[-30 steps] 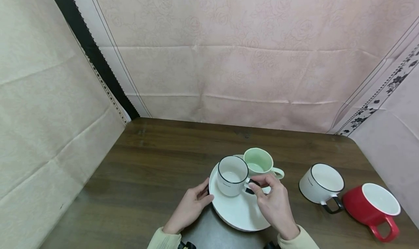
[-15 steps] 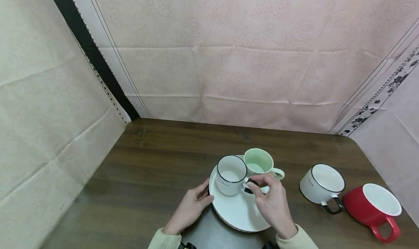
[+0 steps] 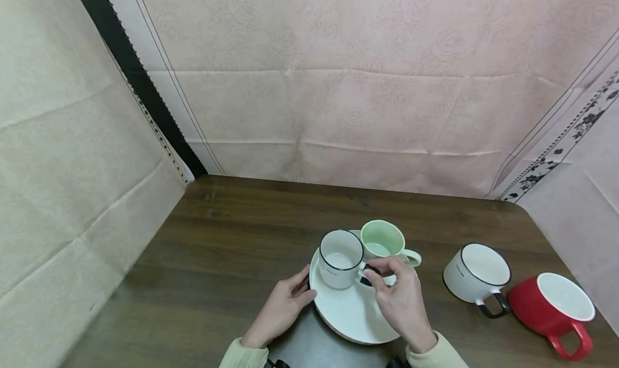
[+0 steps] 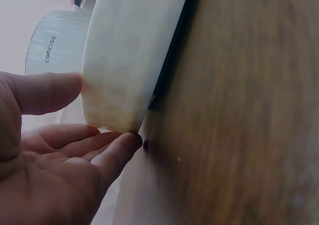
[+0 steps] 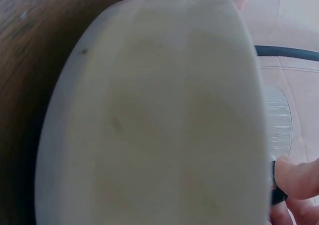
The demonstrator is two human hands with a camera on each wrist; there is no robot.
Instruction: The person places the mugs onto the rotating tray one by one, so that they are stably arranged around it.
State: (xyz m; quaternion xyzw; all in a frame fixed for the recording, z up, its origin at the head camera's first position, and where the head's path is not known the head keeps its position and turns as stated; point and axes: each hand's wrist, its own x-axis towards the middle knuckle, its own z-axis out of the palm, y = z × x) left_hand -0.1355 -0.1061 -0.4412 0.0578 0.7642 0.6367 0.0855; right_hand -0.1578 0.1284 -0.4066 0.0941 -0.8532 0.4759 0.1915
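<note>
My right hand (image 3: 403, 298) pinches the black handle (image 3: 366, 282) of a white mug (image 3: 333, 278) with a dark rim. The mug is upright over the left back part of a thick, round white plate-like stand (image 3: 355, 322). "Concise" is printed on the mug's side in the left wrist view. My left hand (image 3: 282, 306) grips the stand's left edge; its thumb (image 4: 55, 93) lies at the upper rim and the fingers against the tall side. Beside the mug, at the back of the stand, is a light green cup (image 3: 382, 236), handle pointing right.
Right of the stand, another white mug (image 3: 459, 276) with a black handle sits on the wooden table (image 3: 232, 239). Close beside it is a red mug (image 3: 534, 306), white inside. Pale cloth (image 3: 338, 115) hangs behind the table and at both sides.
The white mug and my right hand have shifted slightly left over the stand. My left hand keeps its grip on the stand's edge.
</note>
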